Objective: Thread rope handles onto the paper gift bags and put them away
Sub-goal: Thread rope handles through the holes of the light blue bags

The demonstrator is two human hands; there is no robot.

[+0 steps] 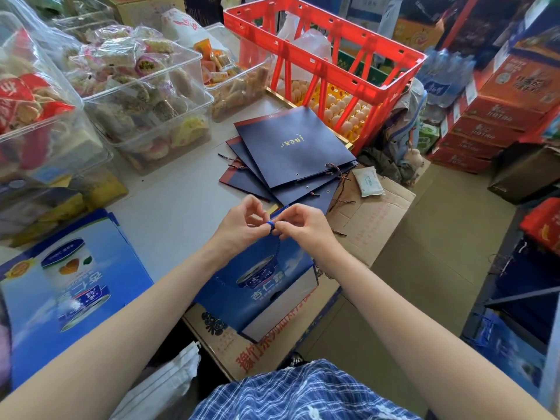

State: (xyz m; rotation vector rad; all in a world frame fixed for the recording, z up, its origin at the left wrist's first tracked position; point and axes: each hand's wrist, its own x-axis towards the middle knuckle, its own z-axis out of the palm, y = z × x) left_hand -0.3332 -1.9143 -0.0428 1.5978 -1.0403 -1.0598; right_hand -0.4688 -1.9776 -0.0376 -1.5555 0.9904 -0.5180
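Observation:
A blue printed paper gift bag [266,283] lies flat in front of me, partly on the grey table and partly on a cardboard box. At its top edge both hands meet on a blue rope handle [271,224]. My left hand [242,225] pinches the rope's end with thumb and forefinger. My right hand [300,224] pinches the rope from the other side. Beyond them lies a fanned stack of flat navy gift bags [291,153], some with twisted rope handles showing at their edges.
Clear plastic tubs of wrapped snacks [145,95] fill the table's left. A red crate [327,53] stands over trays of eggs at the back. A blue printed carton [69,286] lies at left. A flattened cardboard box [369,213] holds a tissue pack [368,180]. Stacked cartons line the right.

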